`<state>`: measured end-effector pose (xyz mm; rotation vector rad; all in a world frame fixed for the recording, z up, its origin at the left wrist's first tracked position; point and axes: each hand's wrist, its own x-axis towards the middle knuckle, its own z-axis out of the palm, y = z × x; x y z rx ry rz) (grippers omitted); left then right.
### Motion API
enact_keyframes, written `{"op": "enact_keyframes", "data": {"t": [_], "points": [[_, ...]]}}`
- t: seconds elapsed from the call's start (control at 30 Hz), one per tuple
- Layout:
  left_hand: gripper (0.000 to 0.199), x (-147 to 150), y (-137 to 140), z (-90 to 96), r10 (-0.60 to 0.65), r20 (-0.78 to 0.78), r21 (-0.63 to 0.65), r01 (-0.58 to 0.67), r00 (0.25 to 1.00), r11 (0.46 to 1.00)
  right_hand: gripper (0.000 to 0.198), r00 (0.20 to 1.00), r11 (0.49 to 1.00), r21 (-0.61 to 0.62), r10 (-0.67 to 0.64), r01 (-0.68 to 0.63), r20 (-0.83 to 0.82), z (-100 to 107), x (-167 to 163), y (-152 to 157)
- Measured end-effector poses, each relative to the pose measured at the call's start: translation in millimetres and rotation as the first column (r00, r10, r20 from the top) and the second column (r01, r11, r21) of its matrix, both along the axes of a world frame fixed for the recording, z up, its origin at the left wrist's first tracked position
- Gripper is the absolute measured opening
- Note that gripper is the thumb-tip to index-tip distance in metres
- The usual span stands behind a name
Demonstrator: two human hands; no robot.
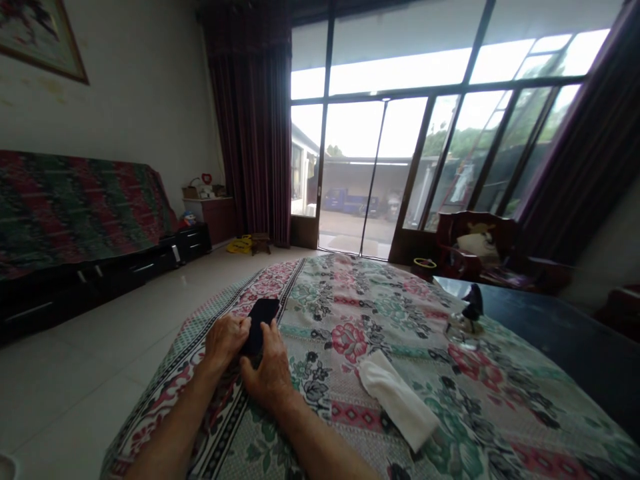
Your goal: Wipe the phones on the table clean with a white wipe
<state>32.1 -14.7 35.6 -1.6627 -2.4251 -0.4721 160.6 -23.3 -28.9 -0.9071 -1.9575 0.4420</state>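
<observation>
A dark, flat, rectangular smartphone [263, 312] is held just above or on the flowered cloth [350, 393], left of the middle; I cannot tell whether it touches the cloth. Curled fingers of my left hand [226, 341] close on its left edge. My right hand [270, 368] grips it from the right, fingertips at its right side and thumb near the lower end. Part of its lower end is hidden by the hands. To the right, a folded white cloth [397, 400] lies on the flowered cloth, apart from both hands.
A clear, round-based object with a dark upright figure [471, 307] stands at the right, beside a dark tabletop [530, 333]. Behind are a wooden chair [475, 243], glass doors [355, 173] and purple curtains [255, 133]. A low black cabinet [125, 277] lines the left wall.
</observation>
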Motion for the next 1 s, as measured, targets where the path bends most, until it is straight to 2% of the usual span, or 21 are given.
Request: {"op": "enact_keyframes", "data": {"t": [0.1,0.3,0.43,0.5,0.63,0.7,0.8,0.9,0.93,1.0], "points": [[0.047,-1,1,-1.4,-0.011,0.017,0.005,0.011,1.000,1.000,0.074,1.000,1.000,0.003,-0.007,0.007,-0.003,-2,0,1],[0.045,-4,0,-2.4,-0.012,0.029,0.021,0.012,0.999,1.000,0.075,0.999,0.997,-0.078,0.005,-0.001,0.054,3,2,-2],[0.045,-11,-1,1.6,0.067,0.046,0.059,-0.069,0.997,0.996,0.077,0.996,0.998,-0.056,-0.002,0.007,0.089,18,12,-8],[0.044,-11,1,4.8,0.039,0.076,0.113,-0.048,0.996,0.992,0.068,0.993,1.000,-0.010,-0.004,0.005,0.119,31,26,-8],[0.041,12,6,9.8,-0.072,0.144,0.213,0.040,0.987,0.976,0.046,0.974,0.998,0.056,-0.002,-0.011,0.226,57,84,-4],[0.038,34,6,9.8,-0.207,0.179,0.226,0.164,0.962,0.960,0.037,0.953,0.997,0.058,-0.061,0.046,0.298,65,126,-2],[0.035,76,4,5.2,-0.378,0.222,0.184,0.342,0.899,0.921,0.031,0.889,0.979,0.025,-0.193,0.201,0.416,70,196,2],[0.030,121,0,-1.7,-0.548,0.237,0.099,0.541,0.802,0.835,0.025,0.772,0.896,-0.019,-0.370,0.443,0.517,70,255,5],[0.030,137,-1,-3.6,-0.568,0.233,0.070,0.569,0.789,0.820,0.023,0.728,0.859,-0.050,-0.399,0.509,0.558,70,269,5],[0.030,168,-4,-6.2,-0.636,0.202,0.038,0.643,0.745,0.765,0.026,0.689,0.816,-0.128,-0.380,0.564,0.617,67,287,4]]}}
